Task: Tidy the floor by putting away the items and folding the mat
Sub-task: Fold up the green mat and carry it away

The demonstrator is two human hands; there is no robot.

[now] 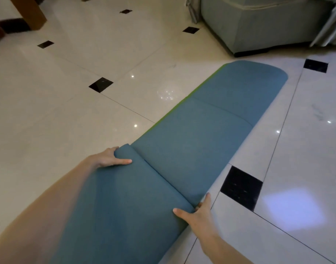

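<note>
Two hands, left hand (111, 158) and right hand (198, 213), fingers clamped on one mat (191, 141).

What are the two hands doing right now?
Left hand: closed on the near left edge of the blue mat.
Right hand: closed on the mat's near right edge.

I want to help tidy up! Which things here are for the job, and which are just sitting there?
For the job: blue mat, left hand, right hand.

Just there: grey sofa, wooden furniture leg, tiled floor.
</note>
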